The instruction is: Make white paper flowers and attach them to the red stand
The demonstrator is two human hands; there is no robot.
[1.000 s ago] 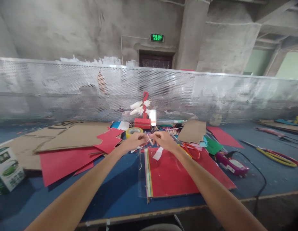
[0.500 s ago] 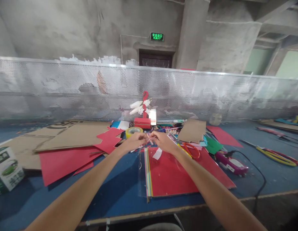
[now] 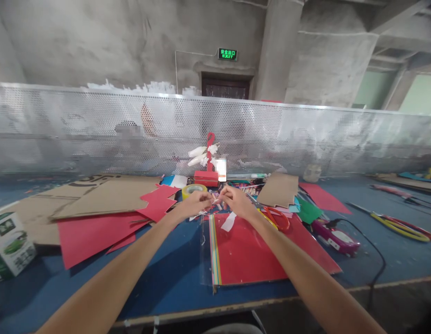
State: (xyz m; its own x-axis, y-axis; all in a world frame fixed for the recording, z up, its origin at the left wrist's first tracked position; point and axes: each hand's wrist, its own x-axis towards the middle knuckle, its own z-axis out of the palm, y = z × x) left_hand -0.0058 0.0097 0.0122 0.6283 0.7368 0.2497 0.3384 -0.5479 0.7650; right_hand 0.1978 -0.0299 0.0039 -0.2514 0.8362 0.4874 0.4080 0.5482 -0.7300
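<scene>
Above the blue table (image 3: 156, 283), between both sets of fingertips, a small white scrap (image 3: 215, 201), thin and uneven in outline. Left hand (image 3: 197, 201) with thumb and fingers pinched together on it. Right hand (image 3: 237, 202) with fingertips bunched at the other end; cannot tell whether gripping or merely touching. Long axis seemingly crosswise, from left fingertips toward right; too small and blurred to tell front from back. Material also hard to make out, partly covered by fingers.

Nearer the body, flat red sheets (image 3: 253, 255) in shiny clear plastic, with striped edges along the left side and a curled white slip (image 3: 229, 221) on top. Near the left hand, a round yellow tape roll (image 3: 184, 192) and jagged-edged red paper (image 3: 160, 202). Farther left, stiff brown cardboard (image 3: 107, 197) and a boxy printed carton (image 3: 14, 246), cut off at the border. Beyond, long-petalled white flowers (image 3: 197, 152) above a red box (image 3: 205, 178), beside a pixelated patch.
</scene>
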